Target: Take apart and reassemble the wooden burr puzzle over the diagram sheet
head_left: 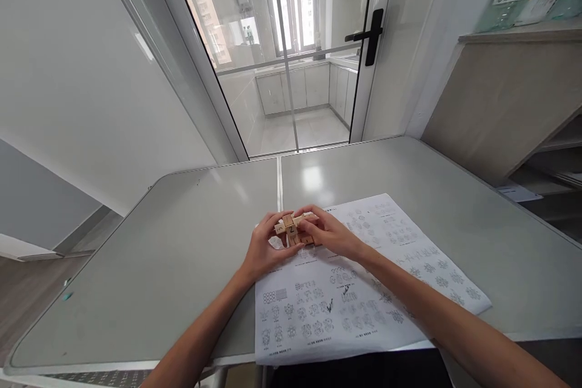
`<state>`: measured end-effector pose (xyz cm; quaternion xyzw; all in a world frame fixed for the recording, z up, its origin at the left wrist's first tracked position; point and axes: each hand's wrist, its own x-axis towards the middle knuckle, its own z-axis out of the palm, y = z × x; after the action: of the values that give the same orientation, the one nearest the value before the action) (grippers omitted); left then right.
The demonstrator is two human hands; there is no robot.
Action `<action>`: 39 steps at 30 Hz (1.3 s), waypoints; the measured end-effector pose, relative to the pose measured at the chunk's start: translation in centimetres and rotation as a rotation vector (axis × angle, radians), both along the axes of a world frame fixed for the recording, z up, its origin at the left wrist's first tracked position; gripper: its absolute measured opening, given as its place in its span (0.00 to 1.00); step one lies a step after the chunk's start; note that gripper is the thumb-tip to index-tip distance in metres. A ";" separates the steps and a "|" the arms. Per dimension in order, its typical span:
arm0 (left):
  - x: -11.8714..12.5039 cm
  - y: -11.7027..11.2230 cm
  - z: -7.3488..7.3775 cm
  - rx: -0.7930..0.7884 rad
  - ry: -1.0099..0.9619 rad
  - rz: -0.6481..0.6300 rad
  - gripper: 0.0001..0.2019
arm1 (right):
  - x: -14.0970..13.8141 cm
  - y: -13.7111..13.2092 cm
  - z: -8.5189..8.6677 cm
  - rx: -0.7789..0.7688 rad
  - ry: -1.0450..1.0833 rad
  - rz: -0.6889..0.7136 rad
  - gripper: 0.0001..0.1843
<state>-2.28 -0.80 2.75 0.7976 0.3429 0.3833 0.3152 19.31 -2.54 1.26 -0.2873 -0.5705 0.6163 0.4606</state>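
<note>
Between my two hands is a wooden interlocking puzzle (291, 230) made of crossed pale bars, with a dark "2" on the piece facing me. My left hand (265, 245) grips it from the left, thumb along the lower edge and fingers behind. From the right, my right hand (331, 233) pinches a bar of the puzzle, its fingers curled over the top. Part of the puzzle is hidden by the right fingers. Beneath both hands lies a printed instruction sheet (313, 339) covered with small assembly drawings.
The grey folding table (136, 279) has a seam up its middle. Beyond its far edge stands a glass door (300, 91) with a black handle (373, 36). On the right, plastic-wrapped packages (522, 0) sit on a shelf unit (495, 97).
</note>
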 end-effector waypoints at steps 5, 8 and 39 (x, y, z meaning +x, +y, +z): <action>0.1 -0.4 -0.2 0.046 0.077 -0.040 0.31 | 0.0 0.2 -0.3 0.059 -0.209 -0.200 0.25; 0.2 -0.4 -0.3 -0.015 0.025 -0.023 0.30 | 0.0 0.1 0.0 0.054 -0.180 -0.157 0.24; -0.4 0.5 -1.4 0.219 0.172 0.075 0.50 | 0.9 1.8 -1.0 -0.122 -0.088 -0.231 0.24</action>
<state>-2.69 -0.25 1.31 0.8438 0.3541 0.3603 0.1811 20.22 -0.72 0.31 -0.4053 -0.5147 0.5795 0.4847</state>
